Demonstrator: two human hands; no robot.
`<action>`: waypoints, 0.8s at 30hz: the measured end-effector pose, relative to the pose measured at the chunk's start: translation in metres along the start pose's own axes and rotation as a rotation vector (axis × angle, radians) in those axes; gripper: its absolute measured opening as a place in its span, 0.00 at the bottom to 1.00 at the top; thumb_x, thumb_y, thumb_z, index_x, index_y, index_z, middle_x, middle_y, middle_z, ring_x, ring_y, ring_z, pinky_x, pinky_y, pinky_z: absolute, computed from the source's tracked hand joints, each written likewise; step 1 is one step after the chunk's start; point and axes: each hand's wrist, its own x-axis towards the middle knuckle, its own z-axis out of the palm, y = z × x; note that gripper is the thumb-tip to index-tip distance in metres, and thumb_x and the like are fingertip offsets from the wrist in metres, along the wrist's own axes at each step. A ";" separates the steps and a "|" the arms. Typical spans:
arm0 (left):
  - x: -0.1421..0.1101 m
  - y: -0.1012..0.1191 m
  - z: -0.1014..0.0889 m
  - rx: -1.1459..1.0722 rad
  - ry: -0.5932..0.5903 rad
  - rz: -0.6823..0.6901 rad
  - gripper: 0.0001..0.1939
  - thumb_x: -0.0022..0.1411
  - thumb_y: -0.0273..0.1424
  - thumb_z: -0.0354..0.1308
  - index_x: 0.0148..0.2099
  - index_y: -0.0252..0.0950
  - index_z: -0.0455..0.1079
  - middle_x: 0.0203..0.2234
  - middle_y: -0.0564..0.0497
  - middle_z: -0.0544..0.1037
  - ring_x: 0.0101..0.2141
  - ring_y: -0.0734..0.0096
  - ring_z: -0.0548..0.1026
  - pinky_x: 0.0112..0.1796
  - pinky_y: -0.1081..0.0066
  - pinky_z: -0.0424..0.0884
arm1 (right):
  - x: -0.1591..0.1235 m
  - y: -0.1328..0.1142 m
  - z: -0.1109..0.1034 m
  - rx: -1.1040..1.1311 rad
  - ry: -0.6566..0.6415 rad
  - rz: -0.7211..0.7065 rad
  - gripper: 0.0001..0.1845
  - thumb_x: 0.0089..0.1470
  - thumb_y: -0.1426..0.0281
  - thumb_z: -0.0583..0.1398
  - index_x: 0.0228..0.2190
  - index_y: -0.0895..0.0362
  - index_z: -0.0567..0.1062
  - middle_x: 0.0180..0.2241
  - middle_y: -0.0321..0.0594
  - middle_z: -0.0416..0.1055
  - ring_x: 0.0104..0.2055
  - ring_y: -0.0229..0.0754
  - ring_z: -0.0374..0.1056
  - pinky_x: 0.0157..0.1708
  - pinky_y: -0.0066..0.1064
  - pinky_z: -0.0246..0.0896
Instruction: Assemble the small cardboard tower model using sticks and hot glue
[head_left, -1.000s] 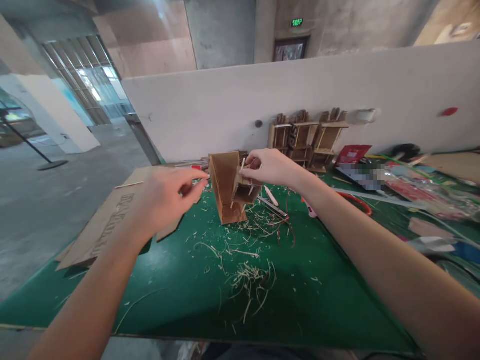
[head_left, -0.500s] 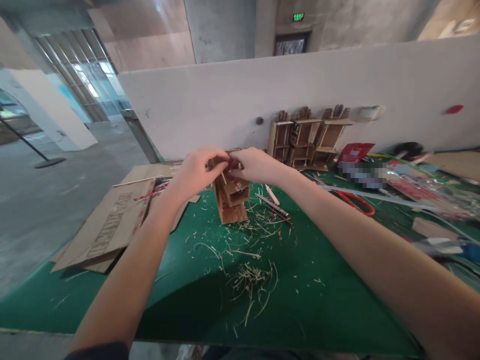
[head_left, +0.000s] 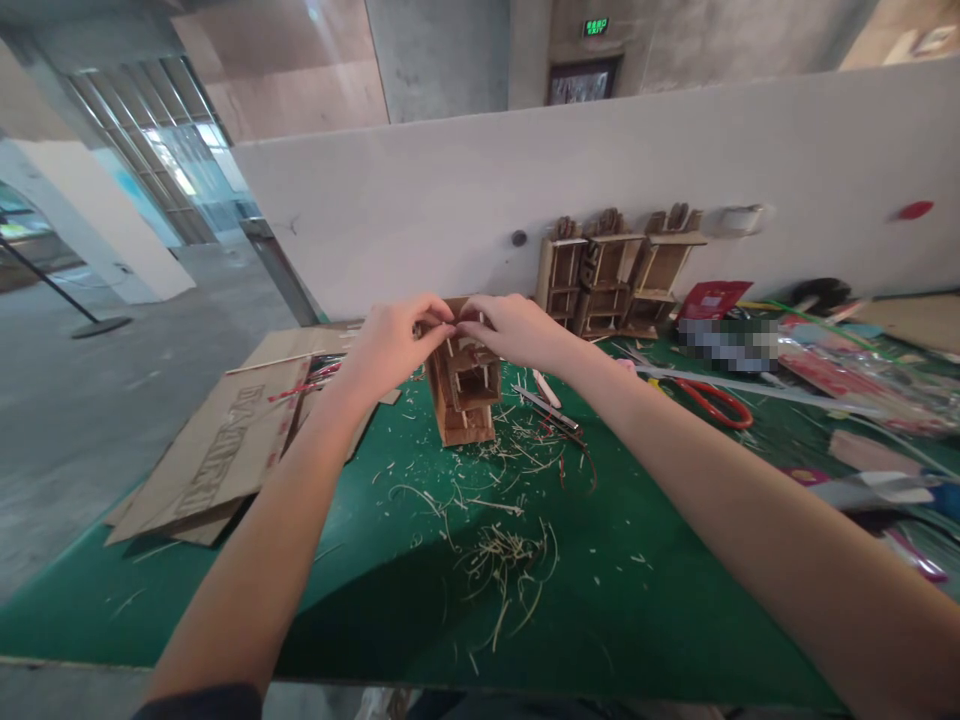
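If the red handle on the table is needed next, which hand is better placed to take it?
Probably the right hand: the red handle lies to its right, while the left hand is farther away.

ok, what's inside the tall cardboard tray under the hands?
A smaller open-fronted cardboard box overlaps the tall tray; how far inside it sits, I can't tell. The left hand and right hand cover much of the top, and whatever lies behind the box is hidden.

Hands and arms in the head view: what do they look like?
A person's bare left hand and bare right hand, ungloved, no watch or bracelet visible at either wrist. A dark cloth sleeve shows on the left arm; the right arm shows none.
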 end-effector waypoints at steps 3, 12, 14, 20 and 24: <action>0.000 0.000 0.003 0.024 0.037 -0.013 0.05 0.57 0.26 0.61 0.37 0.39 0.71 0.29 0.53 0.81 0.32 0.66 0.78 0.36 0.66 0.71 | -0.003 0.001 0.000 0.029 0.018 0.019 0.18 0.61 0.60 0.49 0.44 0.54 0.73 0.35 0.42 0.75 0.36 0.43 0.67 0.34 0.35 0.54; 0.001 0.003 0.001 0.106 0.070 -0.075 0.02 0.58 0.30 0.61 0.35 0.39 0.72 0.29 0.52 0.80 0.33 0.68 0.78 0.35 0.69 0.70 | -0.004 0.004 0.003 0.109 0.100 0.008 0.15 0.61 0.66 0.51 0.36 0.56 0.76 0.30 0.37 0.75 0.31 0.37 0.65 0.34 0.31 0.53; 0.000 0.005 -0.001 0.105 0.047 -0.115 0.03 0.58 0.31 0.60 0.36 0.39 0.73 0.31 0.52 0.81 0.34 0.69 0.78 0.36 0.70 0.70 | -0.003 0.003 0.006 0.095 0.119 0.005 0.14 0.60 0.66 0.52 0.34 0.56 0.77 0.28 0.37 0.74 0.29 0.37 0.64 0.33 0.31 0.52; -0.001 0.009 0.002 0.095 0.026 -0.110 0.05 0.59 0.32 0.59 0.37 0.38 0.74 0.34 0.51 0.82 0.34 0.70 0.78 0.36 0.70 0.70 | 0.000 0.005 0.009 0.075 0.129 -0.002 0.13 0.59 0.66 0.53 0.32 0.55 0.76 0.27 0.36 0.73 0.28 0.36 0.63 0.31 0.31 0.51; -0.002 0.009 0.002 0.122 0.005 -0.089 0.05 0.60 0.31 0.58 0.38 0.38 0.75 0.34 0.51 0.82 0.34 0.70 0.78 0.36 0.70 0.69 | -0.001 0.005 0.007 0.068 0.123 -0.008 0.13 0.60 0.67 0.52 0.34 0.55 0.76 0.28 0.36 0.74 0.29 0.36 0.64 0.31 0.31 0.52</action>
